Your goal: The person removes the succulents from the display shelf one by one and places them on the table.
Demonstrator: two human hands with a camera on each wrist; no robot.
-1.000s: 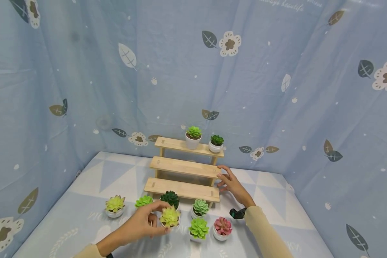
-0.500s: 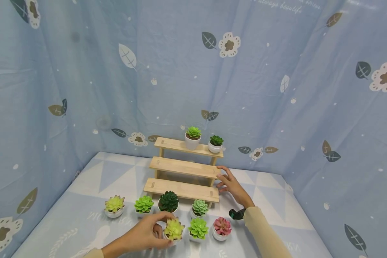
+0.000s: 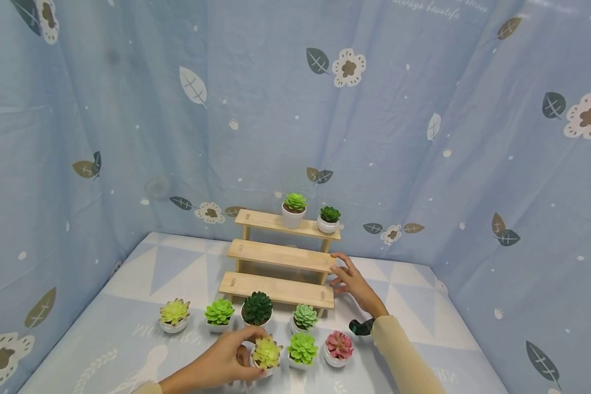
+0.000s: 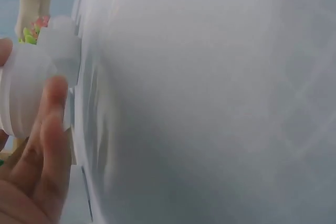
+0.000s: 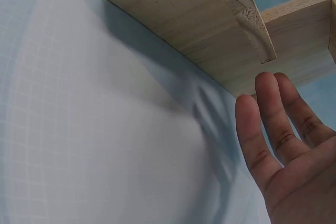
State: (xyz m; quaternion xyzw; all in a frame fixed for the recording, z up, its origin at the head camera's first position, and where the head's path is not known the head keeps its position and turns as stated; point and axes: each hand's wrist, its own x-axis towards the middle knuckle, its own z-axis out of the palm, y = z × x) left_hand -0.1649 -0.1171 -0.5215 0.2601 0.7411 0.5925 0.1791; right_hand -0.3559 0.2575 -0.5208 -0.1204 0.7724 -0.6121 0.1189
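My left hand [image 3: 229, 355] holds a small white pot with a yellow-green succulent [image 3: 267, 352] between thumb and fingers, low over the table. The left wrist view shows the white pot [image 4: 26, 85] close up. At the three-step wooden stand [image 3: 280, 287], my right hand [image 3: 352, 282] grips the right end of the middle board with index finger and thumb. Its other fingers [image 5: 273, 100] stretch out below, beside the stand in the right wrist view. On the top step stand a bright green succulent [image 3: 294, 210] and a dark green one [image 3: 329, 219].
Around the left hand stand a yellow-green succulent [image 3: 174, 314], a lime one [image 3: 219, 313], a dark green one [image 3: 257, 309], a pale green one [image 3: 305, 317], a square-potted green one [image 3: 302, 349] and a pink one [image 3: 339, 348]. A blue patterned curtain [image 3: 266, 109] hangs behind.
My left hand has moved slightly right and nearer the front, lowering the yellow-green succulent beside the square-potted green one. The right hand stays at the stand.
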